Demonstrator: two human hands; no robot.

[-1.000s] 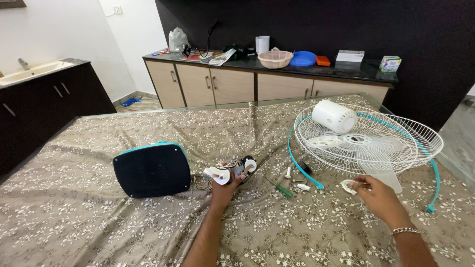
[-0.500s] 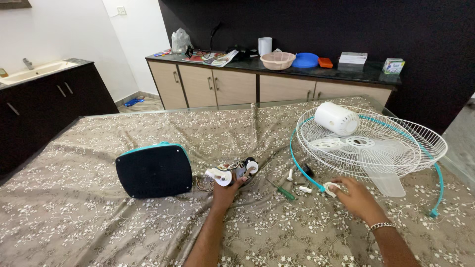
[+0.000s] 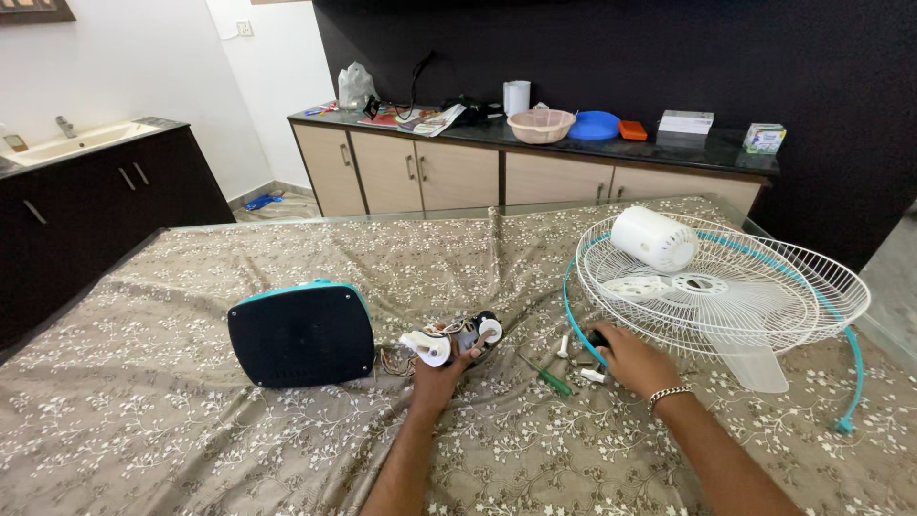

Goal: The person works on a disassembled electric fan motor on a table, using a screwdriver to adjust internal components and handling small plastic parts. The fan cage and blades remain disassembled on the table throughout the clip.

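My left hand (image 3: 441, 378) rests on the patterned cloth and holds a small fan motor assembly (image 3: 457, 339) with white knobs and wires. My right hand (image 3: 635, 361) lies beside the wire fan guard (image 3: 764, 296), fingers curled over small parts at the guard's teal rim. Whether it grips anything is hidden. A green-handled screwdriver (image 3: 548, 376) lies between my hands. A white screw post (image 3: 564, 346) stands next to it. A white motor cover (image 3: 654, 238) and a fan blade (image 3: 702, 287) sit on the guard.
A dark blue fan base with teal trim (image 3: 301, 333) stands left of the motor. The table (image 3: 191, 440) is covered by a floral cloth. Behind it is a counter (image 3: 535, 143) with a basket, a blue bowl and boxes. A sink cabinet (image 3: 86, 201) is at left.
My right hand has moved left, from the fan blade area to the small parts near the guard's rim. My left hand stays on the motor assembly.
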